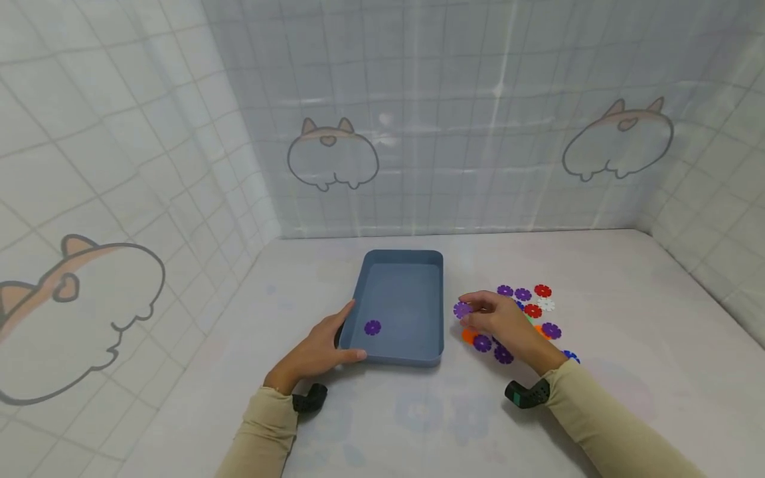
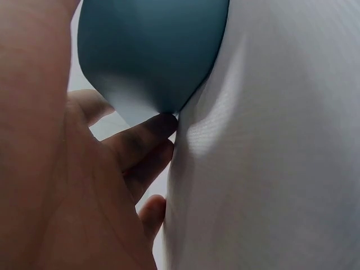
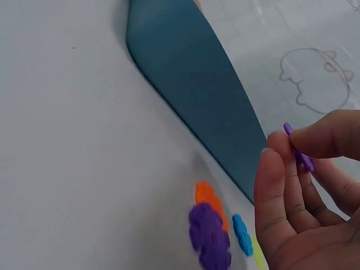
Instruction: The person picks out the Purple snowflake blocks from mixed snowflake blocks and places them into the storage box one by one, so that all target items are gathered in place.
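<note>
A blue-grey tray lies on the table, with one purple snowflake disc inside near its left front. My left hand holds the tray's near left corner, the thumb along the front rim and the fingers against the left side. In the left wrist view, fingertips touch the tray wall low down by the tabletop. To the right of the tray, my right hand pinches another purple snowflake disc between thumb and fingers, above the table. The right wrist view shows that disc edge-on.
Loose snowflake discs lie scattered under and around the right hand: several purple ones, red ones, a white one, orange and blue ones. A tiled-pattern sheet with cartoon animals rises behind and at both sides.
</note>
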The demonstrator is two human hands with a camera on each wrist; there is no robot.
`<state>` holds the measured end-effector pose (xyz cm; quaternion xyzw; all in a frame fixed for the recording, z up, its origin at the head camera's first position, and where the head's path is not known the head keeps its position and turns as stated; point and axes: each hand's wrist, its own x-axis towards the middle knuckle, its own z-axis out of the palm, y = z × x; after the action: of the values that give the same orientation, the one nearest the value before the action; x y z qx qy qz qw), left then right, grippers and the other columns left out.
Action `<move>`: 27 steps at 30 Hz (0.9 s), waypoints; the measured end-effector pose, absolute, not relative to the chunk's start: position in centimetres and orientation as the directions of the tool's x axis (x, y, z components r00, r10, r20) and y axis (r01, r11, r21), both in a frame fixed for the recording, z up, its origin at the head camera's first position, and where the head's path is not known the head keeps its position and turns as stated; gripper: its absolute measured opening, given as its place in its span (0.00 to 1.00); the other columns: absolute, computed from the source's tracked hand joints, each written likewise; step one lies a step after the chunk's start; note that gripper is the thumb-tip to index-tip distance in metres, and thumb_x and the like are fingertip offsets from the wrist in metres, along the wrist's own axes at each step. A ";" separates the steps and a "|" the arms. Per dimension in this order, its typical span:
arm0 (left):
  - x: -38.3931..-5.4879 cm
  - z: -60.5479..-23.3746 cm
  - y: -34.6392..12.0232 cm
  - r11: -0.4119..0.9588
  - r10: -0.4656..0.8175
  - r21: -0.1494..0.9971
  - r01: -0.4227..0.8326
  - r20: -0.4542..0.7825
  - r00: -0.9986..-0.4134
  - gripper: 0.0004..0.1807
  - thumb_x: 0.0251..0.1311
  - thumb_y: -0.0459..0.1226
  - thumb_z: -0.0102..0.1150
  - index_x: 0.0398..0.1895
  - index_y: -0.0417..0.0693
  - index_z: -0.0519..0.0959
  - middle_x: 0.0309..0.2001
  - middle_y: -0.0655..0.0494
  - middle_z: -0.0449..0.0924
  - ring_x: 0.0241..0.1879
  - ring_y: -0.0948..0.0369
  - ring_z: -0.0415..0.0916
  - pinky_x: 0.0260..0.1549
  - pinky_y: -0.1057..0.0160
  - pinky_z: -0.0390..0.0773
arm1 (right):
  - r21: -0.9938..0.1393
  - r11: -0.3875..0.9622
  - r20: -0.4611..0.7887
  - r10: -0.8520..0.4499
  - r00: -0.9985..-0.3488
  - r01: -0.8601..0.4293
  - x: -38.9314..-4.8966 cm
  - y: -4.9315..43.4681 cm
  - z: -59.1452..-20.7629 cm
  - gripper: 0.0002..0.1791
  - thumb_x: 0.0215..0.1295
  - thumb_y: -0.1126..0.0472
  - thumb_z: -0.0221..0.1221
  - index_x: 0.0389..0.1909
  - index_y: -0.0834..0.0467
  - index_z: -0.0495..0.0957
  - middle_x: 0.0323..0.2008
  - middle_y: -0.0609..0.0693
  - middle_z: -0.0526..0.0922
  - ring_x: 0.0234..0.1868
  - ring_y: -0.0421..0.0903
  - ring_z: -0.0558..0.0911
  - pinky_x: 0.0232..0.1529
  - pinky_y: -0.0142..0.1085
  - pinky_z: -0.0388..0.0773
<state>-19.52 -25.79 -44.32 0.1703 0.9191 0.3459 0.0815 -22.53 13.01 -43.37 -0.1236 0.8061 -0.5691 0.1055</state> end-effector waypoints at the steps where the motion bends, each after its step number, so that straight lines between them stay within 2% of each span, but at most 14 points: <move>1: -19.6 -44.3 -25.8 0.702 0.369 0.665 0.256 -0.032 -0.929 0.59 0.57 0.60 0.67 0.83 0.59 0.41 0.79 0.47 0.47 0.76 0.46 0.47 0.69 0.37 0.52 | -0.945 0.318 -0.033 -0.326 -0.945 -0.076 -22.7 12.7 -43.3 0.25 0.66 0.54 0.65 0.63 0.56 0.77 0.47 0.54 0.80 0.47 0.52 0.81 0.48 0.42 0.81; 9: -19.7 -44.4 -25.8 0.700 0.378 0.662 0.268 -0.025 -0.926 0.59 0.57 0.60 0.67 0.83 0.56 0.42 0.79 0.47 0.47 0.76 0.46 0.47 0.69 0.37 0.52 | -0.966 0.254 -0.051 -0.389 -0.920 -0.054 -23.5 11.1 -42.8 0.24 0.67 0.56 0.64 0.63 0.56 0.77 0.50 0.54 0.82 0.48 0.53 0.83 0.51 0.42 0.81; 15: -19.6 -44.4 -25.6 0.698 0.381 0.661 0.276 -0.016 -0.925 0.59 0.57 0.59 0.68 0.83 0.54 0.42 0.79 0.47 0.48 0.76 0.45 0.48 0.69 0.37 0.53 | -0.976 0.215 -0.048 -0.387 -0.921 -0.040 -23.9 10.7 -42.6 0.23 0.68 0.58 0.63 0.63 0.58 0.77 0.52 0.55 0.83 0.49 0.53 0.84 0.52 0.43 0.81; 27: -19.8 -44.8 -25.8 0.691 0.386 0.667 0.279 -0.015 -0.922 0.59 0.57 0.59 0.68 0.83 0.55 0.42 0.78 0.46 0.48 0.75 0.45 0.48 0.68 0.36 0.53 | -0.981 0.194 -0.069 -0.447 -0.892 -0.022 -25.2 9.7 -41.3 0.26 0.70 0.60 0.60 0.67 0.62 0.73 0.55 0.55 0.82 0.53 0.56 0.83 0.60 0.48 0.75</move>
<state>-19.84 -25.80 -44.76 0.1813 0.9164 0.3485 0.0769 -25.21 9.68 -41.33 -0.1557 0.7533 -0.6152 0.1728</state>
